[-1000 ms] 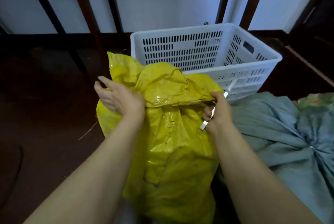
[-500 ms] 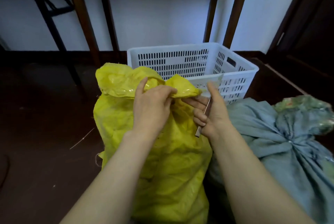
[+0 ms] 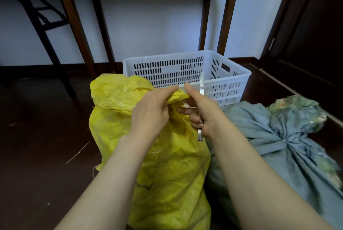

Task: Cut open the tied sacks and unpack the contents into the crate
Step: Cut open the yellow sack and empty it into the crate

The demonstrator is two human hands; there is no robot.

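A yellow woven sack (image 3: pixel 167 164) stands upright on the dark floor in front of me, its top folded over to the left. My left hand (image 3: pixel 152 111) pinches the sack's top edge near the middle. Close beside it, my right hand (image 3: pixel 202 111) grips a thin silver blade (image 3: pixel 201 85) whose tip points up, and its fingers touch the same yellow edge. Behind the sack stands a white slotted plastic crate (image 3: pixel 230 81); nothing shows inside it. A blue-green cloth bundle (image 3: pixel 278 137), tied at a knot, lies to the right.
A dark wooden table's legs (image 3: pixel 224 25) rise behind the crate against a pale wall. A black folding frame (image 3: pixel 46 31) stands at the left. A dark door and raised sill (image 3: pixel 297 88) run along the right. Thin string scraps (image 3: pixel 78 152) lie on the floor.
My left hand came from the sack's left side to its top edge, beside the right hand. The right hand turned the blade upright. The view tilted upward.
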